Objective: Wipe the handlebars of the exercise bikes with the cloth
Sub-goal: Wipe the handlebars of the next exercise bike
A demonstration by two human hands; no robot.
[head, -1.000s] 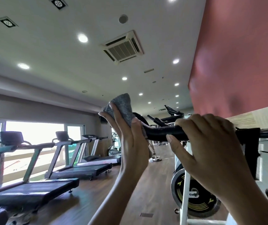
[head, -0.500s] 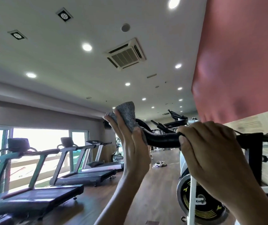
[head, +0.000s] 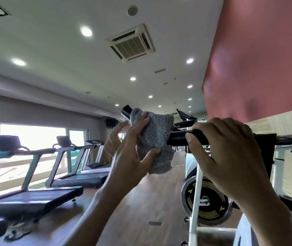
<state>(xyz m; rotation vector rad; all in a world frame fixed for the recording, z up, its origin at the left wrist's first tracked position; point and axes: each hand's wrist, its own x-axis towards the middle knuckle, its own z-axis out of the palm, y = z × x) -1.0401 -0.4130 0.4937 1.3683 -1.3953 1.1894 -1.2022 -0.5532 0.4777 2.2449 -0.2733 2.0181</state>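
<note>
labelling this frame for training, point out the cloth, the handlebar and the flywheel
cloth [head: 156, 135], head view, middle of the grey fabric over the bar
handlebar [head: 177, 140], head view, bare black tube right of the cloth
flywheel [head: 214, 192], head view, black face with yellow rings

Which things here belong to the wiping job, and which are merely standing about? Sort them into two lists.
Job: grey fuzzy cloth, gripped by the left hand; black padded handlebar, gripped by the right hand; white exercise bike with black-and-yellow flywheel.

Standing about: row of grey treadmills; square ceiling air-conditioning vent; round recessed ceiling lights.
</note>
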